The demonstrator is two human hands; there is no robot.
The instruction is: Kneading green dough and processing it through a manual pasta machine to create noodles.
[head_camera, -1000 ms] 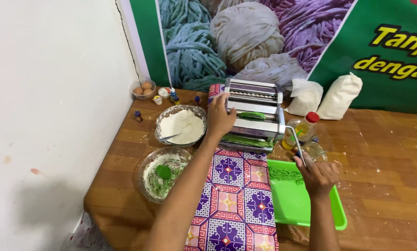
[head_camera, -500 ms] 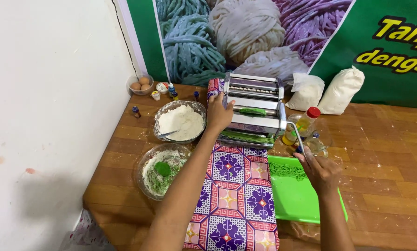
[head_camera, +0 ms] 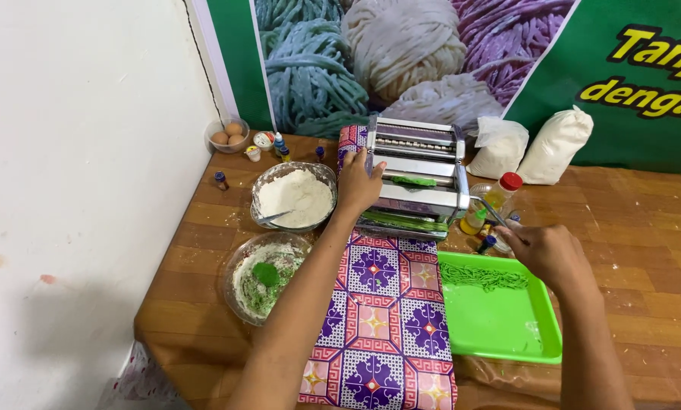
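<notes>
— Hands first: our left hand (head_camera: 358, 184) lies flat against the side of the pasta machine (head_camera: 414, 176), steadying it; our right hand (head_camera: 550, 253) is clenched round the crank handle (head_camera: 495, 212).

— So we judge we're mid-rolling: green dough (head_camera: 413, 181) sits in the rollers just beside our left hand. Next calls for even cranking and a firm brace.

— Below our right hand, cut green noodles (head_camera: 484, 276) lie in the green tray (head_camera: 537, 348).

— Hidden? The handle's grip is under our fingers, and small bottles (head_camera: 483, 222) behind the crank are hard to make out.
</notes>
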